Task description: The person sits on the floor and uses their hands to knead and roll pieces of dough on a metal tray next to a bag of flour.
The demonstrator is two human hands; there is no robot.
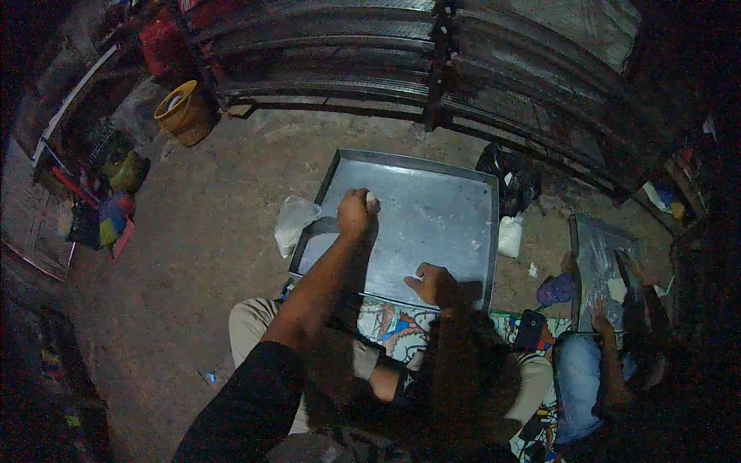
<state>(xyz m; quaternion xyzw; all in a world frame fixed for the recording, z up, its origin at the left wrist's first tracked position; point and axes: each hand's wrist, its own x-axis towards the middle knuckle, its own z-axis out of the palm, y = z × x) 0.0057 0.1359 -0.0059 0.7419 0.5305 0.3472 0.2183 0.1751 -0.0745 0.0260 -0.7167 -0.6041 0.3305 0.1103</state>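
A wide, shallow metal tray (436, 220) with a raised rim lies in front of me, with pale smears on its surface. Over its left part, my left hand (354, 214) is closed around a small pale lump (371, 197) that looks like dough; only a bit of it shows at the fingertips. Near the tray's front edge is my right hand (437, 288), its thumb and forefinger apart and nothing seen between them. The other fingers of that hand are curled. A flat grey piece with a curved edge (323, 228) sits at the tray's left side.
A white plastic bag (294, 223) touches the tray's left side. To its right are a black bag (515, 179) and a white packet (510, 236). A co-worker's hand (603, 318) is over another tray (594, 245). Dark racks (332, 58) and a yellow bucket (187, 122) stand behind; a phone (529, 330) lies near my knee.
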